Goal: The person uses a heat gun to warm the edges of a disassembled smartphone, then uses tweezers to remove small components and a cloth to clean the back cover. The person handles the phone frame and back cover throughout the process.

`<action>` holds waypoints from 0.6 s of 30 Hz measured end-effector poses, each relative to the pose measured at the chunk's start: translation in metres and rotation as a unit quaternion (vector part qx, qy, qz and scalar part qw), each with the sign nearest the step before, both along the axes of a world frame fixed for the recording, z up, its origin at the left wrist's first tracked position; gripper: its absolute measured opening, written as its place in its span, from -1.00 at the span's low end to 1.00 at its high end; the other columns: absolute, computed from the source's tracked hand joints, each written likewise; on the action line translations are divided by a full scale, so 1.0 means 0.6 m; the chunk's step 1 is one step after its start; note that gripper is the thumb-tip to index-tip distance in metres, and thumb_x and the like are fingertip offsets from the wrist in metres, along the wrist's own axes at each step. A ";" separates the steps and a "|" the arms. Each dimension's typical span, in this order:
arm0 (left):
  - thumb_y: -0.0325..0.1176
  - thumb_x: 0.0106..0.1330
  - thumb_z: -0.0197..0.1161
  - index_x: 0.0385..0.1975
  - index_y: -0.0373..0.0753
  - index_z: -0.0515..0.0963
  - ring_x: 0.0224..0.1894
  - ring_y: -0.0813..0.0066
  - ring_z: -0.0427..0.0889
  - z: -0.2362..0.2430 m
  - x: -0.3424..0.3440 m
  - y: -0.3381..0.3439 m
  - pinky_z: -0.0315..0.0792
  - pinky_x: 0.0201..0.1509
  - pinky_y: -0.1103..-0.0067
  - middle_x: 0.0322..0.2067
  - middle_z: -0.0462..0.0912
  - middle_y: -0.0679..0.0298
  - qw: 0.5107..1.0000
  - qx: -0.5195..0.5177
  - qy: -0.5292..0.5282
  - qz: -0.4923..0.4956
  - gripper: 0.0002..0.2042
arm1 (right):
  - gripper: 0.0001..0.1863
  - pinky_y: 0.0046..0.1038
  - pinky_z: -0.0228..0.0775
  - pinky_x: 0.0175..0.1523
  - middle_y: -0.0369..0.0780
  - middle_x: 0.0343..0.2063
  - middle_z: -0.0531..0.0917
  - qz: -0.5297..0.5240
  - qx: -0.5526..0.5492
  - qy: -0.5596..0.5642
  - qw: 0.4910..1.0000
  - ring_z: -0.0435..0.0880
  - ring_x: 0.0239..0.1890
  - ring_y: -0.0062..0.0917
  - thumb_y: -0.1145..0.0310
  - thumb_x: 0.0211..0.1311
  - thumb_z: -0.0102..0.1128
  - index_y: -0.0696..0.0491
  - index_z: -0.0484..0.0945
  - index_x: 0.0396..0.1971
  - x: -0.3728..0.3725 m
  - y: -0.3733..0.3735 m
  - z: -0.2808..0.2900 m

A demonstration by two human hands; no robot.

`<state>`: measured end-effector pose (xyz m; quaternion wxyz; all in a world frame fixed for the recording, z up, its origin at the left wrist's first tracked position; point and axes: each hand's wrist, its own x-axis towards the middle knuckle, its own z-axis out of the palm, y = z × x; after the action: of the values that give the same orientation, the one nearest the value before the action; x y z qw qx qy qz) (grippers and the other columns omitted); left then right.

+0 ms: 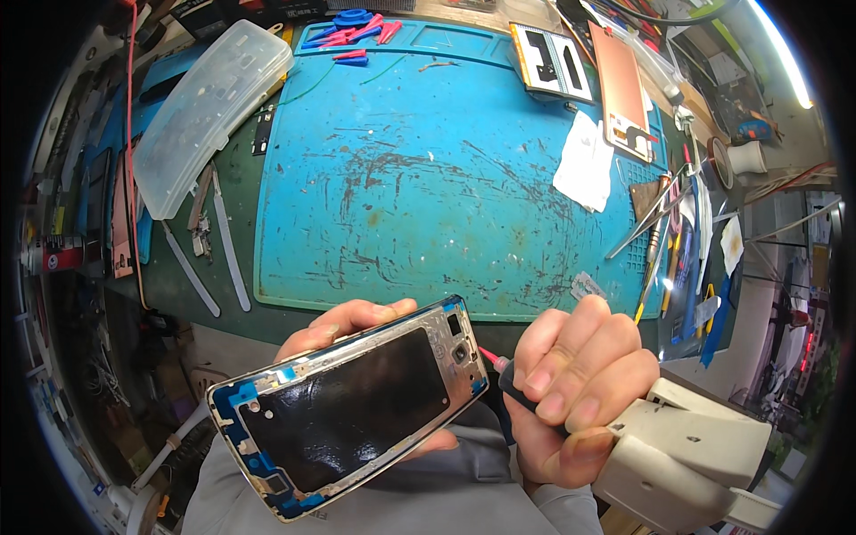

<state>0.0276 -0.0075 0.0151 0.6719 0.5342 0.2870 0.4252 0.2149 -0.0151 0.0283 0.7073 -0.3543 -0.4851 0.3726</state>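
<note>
My left hand (334, 325) is closed round a phone frame (352, 406), fingers over its far long edge and part of the hand showing below the near edge. The frame tilts, its upper end toward the right; it has a large black inner panel, a silvery rim and blue patches at the corners. In my right hand (584, 374) is a beige dispenser gun (691, 455) with a black front piece and a pink needle tip (489, 355). That tip points at the frame's right end, close to its edge; I cannot tell whether they touch.
A scratched blue-green work mat (401, 196) covers the bench. A clear plastic case (209, 116) and metal spudgers (230, 250) lie left. Pink and blue tips (352, 34) sit at the back. A white tissue (584, 160), tweezers (646, 223) and other tools are right.
</note>
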 end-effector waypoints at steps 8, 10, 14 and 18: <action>-0.34 -0.17 0.73 0.18 -0.30 0.29 0.17 0.63 0.52 0.006 0.014 -0.006 0.33 0.33 0.58 0.12 0.57 0.28 0.994 -0.072 -0.056 0.051 -0.12 | -0.70 -0.67 0.30 -0.41 -0.38 -0.47 0.47 0.012 0.019 -0.001 1.000 0.41 -0.39 -0.67 0.13 0.28 0.34 -0.08 0.39 -0.42 0.004 -0.001 -0.002; -0.34 -0.16 0.73 0.18 -0.30 0.29 0.17 0.63 0.53 0.005 0.013 -0.006 0.33 0.33 0.58 0.12 0.58 0.29 0.995 -0.070 -0.056 0.048 -0.12 | -0.71 -0.67 0.31 -0.41 -0.38 -0.47 0.47 0.012 0.018 -0.002 1.000 0.41 -0.39 -0.67 0.13 0.28 0.34 -0.08 0.39 -0.42 0.005 -0.003 -0.002; -0.34 -0.17 0.73 0.18 -0.31 0.30 0.16 0.62 0.53 0.006 0.012 -0.007 0.36 0.31 0.59 0.11 0.58 0.27 0.994 -0.084 -0.043 0.054 -0.12 | -0.71 -0.67 0.31 -0.41 -0.38 -0.47 0.47 0.012 0.010 -0.006 1.000 0.42 -0.39 -0.67 0.15 0.28 0.34 -0.08 0.40 -0.42 0.007 -0.006 0.000; -0.33 -0.19 0.74 0.17 -0.33 0.31 0.15 0.61 0.55 0.008 0.010 -0.008 0.40 0.28 0.60 0.09 0.59 0.24 0.994 -0.091 -0.020 0.063 -0.11 | -0.72 -0.67 0.31 -0.42 -0.38 -0.47 0.47 0.015 0.010 -0.005 1.000 0.42 -0.39 -0.67 0.15 0.27 0.34 -0.08 0.40 -0.41 0.008 -0.008 0.000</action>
<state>0.0335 -0.0124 0.0201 0.6949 0.4433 0.3445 0.4494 0.2195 -0.0198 0.0285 0.7030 -0.3419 -0.4973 0.3763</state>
